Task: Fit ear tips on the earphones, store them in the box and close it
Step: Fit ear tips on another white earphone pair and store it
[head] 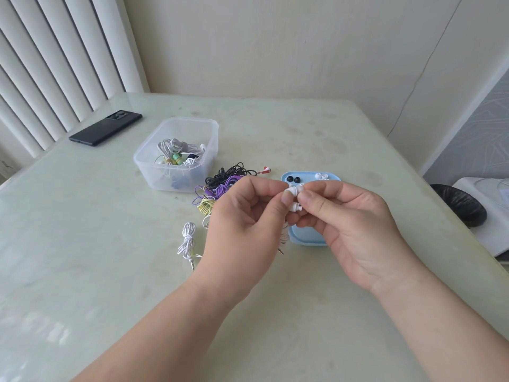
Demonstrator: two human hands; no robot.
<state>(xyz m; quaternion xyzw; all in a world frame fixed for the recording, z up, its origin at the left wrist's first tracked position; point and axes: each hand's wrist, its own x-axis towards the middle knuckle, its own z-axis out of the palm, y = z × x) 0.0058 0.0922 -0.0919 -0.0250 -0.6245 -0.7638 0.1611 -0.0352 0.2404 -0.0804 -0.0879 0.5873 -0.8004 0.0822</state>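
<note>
My left hand (248, 216) pinches a white earbud (290, 193) between thumb and forefinger. Its coiled white cord (284, 235) hangs below the palm, plug pointing down. My right hand (349, 216) pinches a white ear tip (300, 189) against the earbud. Both hands hover above a light blue lid (303, 235) lying flat on the table. Two black ear tips (293, 179) and white ear tips (321, 176) lie on the lid's far part. A clear plastic box (176, 155) at the left holds several bundled earphones.
Loose earphone bundles lie between box and lid: black (234, 172), purple (220, 188), yellow (206, 206), and a white one (187, 241) nearer me. A dark phone (106, 128) lies at the far left. A black object (457, 204) sits beyond the table's right edge.
</note>
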